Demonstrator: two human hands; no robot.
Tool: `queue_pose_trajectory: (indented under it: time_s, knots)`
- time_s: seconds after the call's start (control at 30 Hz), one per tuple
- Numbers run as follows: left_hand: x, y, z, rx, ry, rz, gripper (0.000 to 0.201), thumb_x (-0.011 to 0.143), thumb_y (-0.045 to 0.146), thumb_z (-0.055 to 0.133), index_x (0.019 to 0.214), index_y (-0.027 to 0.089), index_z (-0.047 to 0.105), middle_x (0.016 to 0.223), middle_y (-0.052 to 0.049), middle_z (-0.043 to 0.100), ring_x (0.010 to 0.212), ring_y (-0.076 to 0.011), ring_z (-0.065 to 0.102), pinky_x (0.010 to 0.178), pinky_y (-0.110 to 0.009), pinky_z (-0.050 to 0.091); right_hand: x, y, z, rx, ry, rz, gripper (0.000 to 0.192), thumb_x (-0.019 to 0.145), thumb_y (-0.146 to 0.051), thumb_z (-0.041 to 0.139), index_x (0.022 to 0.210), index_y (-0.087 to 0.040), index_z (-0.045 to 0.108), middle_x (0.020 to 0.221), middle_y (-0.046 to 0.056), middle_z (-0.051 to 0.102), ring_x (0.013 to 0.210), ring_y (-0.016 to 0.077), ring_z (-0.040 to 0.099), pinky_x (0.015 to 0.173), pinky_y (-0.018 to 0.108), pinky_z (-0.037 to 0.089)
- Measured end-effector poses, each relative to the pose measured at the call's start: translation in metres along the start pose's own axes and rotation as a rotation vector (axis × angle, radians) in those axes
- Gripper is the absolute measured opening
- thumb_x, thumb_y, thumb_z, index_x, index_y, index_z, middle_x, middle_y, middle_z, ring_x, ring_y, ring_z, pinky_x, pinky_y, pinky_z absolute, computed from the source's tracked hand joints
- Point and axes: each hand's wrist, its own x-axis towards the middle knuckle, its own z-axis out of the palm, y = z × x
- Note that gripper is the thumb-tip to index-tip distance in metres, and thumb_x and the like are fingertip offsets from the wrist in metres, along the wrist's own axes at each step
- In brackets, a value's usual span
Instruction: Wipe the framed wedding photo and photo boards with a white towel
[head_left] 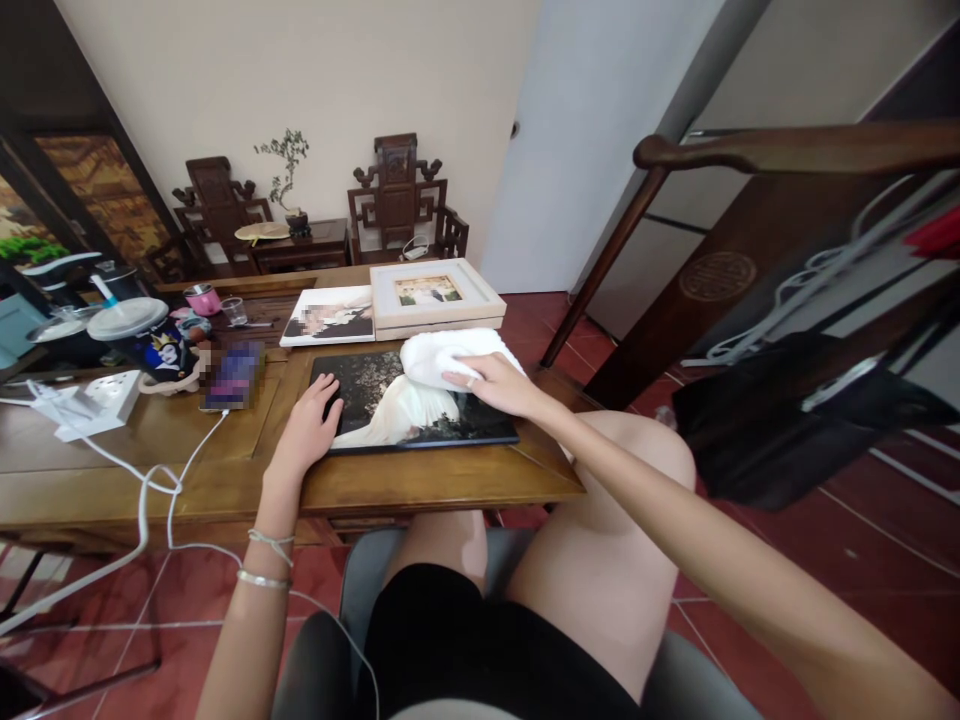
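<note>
Sits with bare legs parted, reaching forward with both arms. Raises the left forearm (244,650) almost straight ahead, laying the left hand (309,425) palm down with fingers loosely spread and pointing away. Stretches the right forearm (697,510) diagonally inward above the right thigh (600,560). Points the right hand (495,383) leftward, back uppermost, with fingers closed in a grasp and partly hidden.

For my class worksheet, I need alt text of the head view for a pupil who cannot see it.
A person's right hand holds a white cloth against a dark photo panel on a wooden table, while the left hand rests on the panel's left side. Beyond it lie a framed picture and a white-edged photo.
</note>
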Motion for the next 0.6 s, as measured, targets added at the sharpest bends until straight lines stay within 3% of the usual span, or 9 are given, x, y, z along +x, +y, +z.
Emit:
queue_pose_trajectory:
  time_s: [0.2,0.33,0.47,0.6]
  knots:
    - [0.000,0.000,0.002,-0.004,0.000,-0.004,0.048,0.093,0.033,0.041,0.128,0.006,0.060,0.144,-0.019,0.051,0.140,-0.0279,0.042,0.118,-0.047,0.031,-0.063,-0.038,-0.003,0.044,-0.064,-0.005,0.043,0.088,-0.051,0.049,0.057,-0.023,0.047,0.061,0.001,0.051,0.065,0.0233,0.055,0.078,0.037,0.044]
    - [0.000,0.001,0.001,0.001,-0.016,-0.006,0.049,0.094,0.033,0.040,0.129,0.005,0.059,0.144,-0.020,0.051,0.140,-0.0282,0.041,0.118,-0.047,0.031,-0.091,-0.050,-0.003,0.063,-0.074,0.002,0.041,0.088,-0.050,0.051,0.056,-0.023,0.049,0.059,0.002,0.049,0.072,0.0266,0.059,0.082,0.039,0.045]
    - [0.000,0.000,0.001,0.001,-0.012,-0.010,0.046,0.093,0.033,0.041,0.130,0.011,0.059,0.145,-0.015,0.052,0.140,-0.0270,0.041,0.118,-0.048,0.031,-0.089,-0.043,-0.003,0.051,-0.082,0.012,0.044,0.089,-0.053,0.049,0.057,-0.022,0.047,0.060,0.000,0.049,0.064,0.0200,0.052,0.071,0.031,0.044]
    - [0.000,-0.001,0.000,-0.006,-0.010,-0.004,0.046,0.093,0.034,0.042,0.130,0.012,0.059,0.144,-0.014,0.052,0.140,-0.0269,0.042,0.118,-0.048,0.031,-0.053,-0.021,-0.005,0.047,-0.059,0.004,0.047,0.089,-0.056,0.047,0.058,-0.021,0.047,0.061,-0.001,0.049,0.062,0.0171,0.047,0.065,0.028,0.039]
